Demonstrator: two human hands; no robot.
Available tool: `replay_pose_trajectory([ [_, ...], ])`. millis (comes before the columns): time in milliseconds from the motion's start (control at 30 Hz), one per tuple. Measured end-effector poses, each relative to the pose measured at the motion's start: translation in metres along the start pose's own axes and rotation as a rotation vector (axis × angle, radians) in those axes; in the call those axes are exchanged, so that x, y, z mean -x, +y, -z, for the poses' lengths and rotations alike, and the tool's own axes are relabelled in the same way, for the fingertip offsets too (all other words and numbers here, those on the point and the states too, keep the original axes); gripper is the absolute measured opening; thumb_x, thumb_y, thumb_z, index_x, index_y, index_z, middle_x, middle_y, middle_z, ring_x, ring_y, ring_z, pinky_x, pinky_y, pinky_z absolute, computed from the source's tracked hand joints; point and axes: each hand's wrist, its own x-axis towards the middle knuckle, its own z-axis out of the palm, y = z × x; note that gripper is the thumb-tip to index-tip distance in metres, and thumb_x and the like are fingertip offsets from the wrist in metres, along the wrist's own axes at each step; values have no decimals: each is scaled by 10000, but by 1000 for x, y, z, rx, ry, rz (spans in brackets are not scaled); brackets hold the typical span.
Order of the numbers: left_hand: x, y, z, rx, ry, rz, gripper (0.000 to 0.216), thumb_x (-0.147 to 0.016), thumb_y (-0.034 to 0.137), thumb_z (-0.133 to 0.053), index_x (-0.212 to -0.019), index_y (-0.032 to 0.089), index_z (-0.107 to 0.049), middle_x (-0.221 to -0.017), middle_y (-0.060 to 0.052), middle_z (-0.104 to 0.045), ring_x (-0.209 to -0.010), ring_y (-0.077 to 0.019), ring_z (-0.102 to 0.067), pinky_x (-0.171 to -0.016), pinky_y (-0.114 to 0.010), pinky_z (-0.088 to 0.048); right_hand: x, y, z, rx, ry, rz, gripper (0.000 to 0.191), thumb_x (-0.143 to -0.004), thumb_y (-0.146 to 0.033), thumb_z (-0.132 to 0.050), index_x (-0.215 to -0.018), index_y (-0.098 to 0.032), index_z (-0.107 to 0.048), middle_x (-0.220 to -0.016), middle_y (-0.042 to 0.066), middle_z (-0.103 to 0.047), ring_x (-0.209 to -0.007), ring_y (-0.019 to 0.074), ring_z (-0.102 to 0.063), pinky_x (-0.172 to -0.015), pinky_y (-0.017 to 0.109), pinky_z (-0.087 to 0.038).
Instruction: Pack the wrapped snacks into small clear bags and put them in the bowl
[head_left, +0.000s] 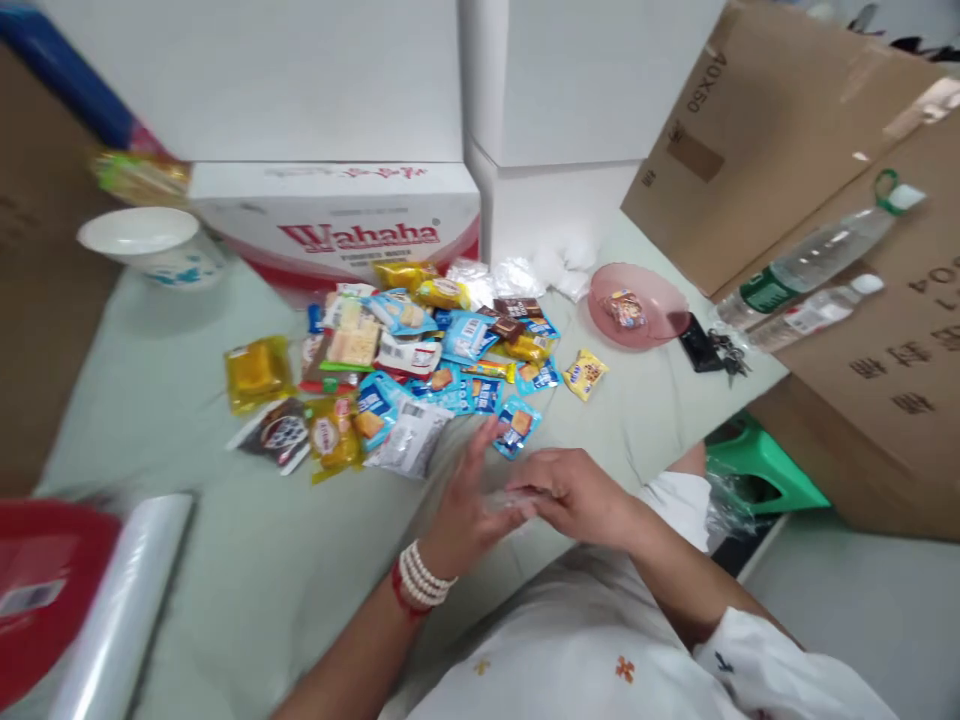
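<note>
My left hand (469,510), with a beaded bracelet at the wrist, has its fingers stretched up and apart. Its thumb reaches to the fingertips of my right hand (577,495). That right hand is closed in a pinch on thin clear plastic (499,498), which spans the gap between both hands; blur hides its full shape. Just beyond my fingers lies a blue snack packet (517,427). Behind it spreads a pile of wrapped snacks, among them a silver-grey packet (411,437), a yellow packet (585,374) and an amber-wrapped one (259,374).
A pink bowl (660,310) holds a wrapped snack. Keys (729,352) and a dark phone-like object (700,345) lie at right. A white tub (150,240), a Wahaha carton (345,215), a clear plastic roll (127,610) and a red item (45,590) also stand about.
</note>
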Motion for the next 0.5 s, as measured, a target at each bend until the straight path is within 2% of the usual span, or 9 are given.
replay_pose_trajectory([
  [67,-2,3,1,41,-174,158,596,-787,585,-762,-1249,214,-701,-1070,-105,-757,-974,-292,-702,-851,-396,-555,2,5,10,-102,69,-55,198,-980,-358,-583,-978,-247,-747,-938,40,-760,-878,198,-699,-807,309,-525],
  [100,-3,3,1,81,-224,227,450,-808,562,-746,-1086,208,-758,-902,-74,-754,-816,-249,-687,-739,-352,-545,4,13,21,-152,111,-113,211,-975,-388,-598,-1003,-247,-751,-975,38,-764,-903,199,-705,-825,310,-530],
  [167,-7,2,2,172,-235,328,375,-807,566,-743,-851,193,-763,-726,-44,-698,-649,-195,-608,-601,-300,-487,11,41,53,-194,177,-258,272,-939,-457,-646,-1068,-244,-756,-1050,43,-766,-970,216,-708,-855,322,-539],
  [200,-8,0,2,229,-203,371,393,-796,583,-748,-813,190,-752,-706,-41,-687,-620,-183,-585,-570,-289,-469,15,60,74,-175,196,-333,332,-905,-484,-678,-1123,-243,-749,-1108,53,-760,-1023,233,-702,-871,333,-543],
  [233,-9,-1,3,290,-158,411,416,-789,606,-747,-804,190,-743,-709,-41,-687,-605,-176,-573,-550,-282,-461,19,81,97,-126,295,-428,383,-899,-505,-664,-1161,-235,-734,-1136,67,-755,-1050,245,-696,-866,340,-549],
  [267,-10,-2,4,340,-115,447,440,-795,630,-734,-803,190,-737,-718,-43,-691,-593,-169,-566,-534,-276,-455,22,103,122,-27,463,-552,401,-915,-507,-614,-1167,-215,-722,-1137,86,-753,-1035,248,-697,-847,343,-555],
  [333,-11,-5,6,387,-56,481,471,-821,658,-695,-801,189,-731,-727,-42,-694,-569,-154,-548,-515,-267,-447,28,145,172,329,801,-864,414,-926,-491,-552,-1150,-180,-707,-1127,122,-747,-972,252,-697,-822,355,-554],
  [433,-11,-10,6,385,-31,478,455,-826,647,-702,-792,193,-733,-730,-41,-692,-578,-151,-552,-528,-267,-468,36,198,236,492,873,-1043,507,-858,-516,-639,-1106,-78,-704,-1186,275,-681,-1124,387,-619,-912,477,-507],
  [500,-10,-13,5,402,-12,493,439,-810,631,-730,-802,192,-734,-730,-44,-687,-614,-164,-580,-562,-276,-498,40,224,265,654,760,-1126,575,-794,-590,-712,-1060,-80,-708,-1244,318,-626,-1233,443,-528,-952,515,-472],
])
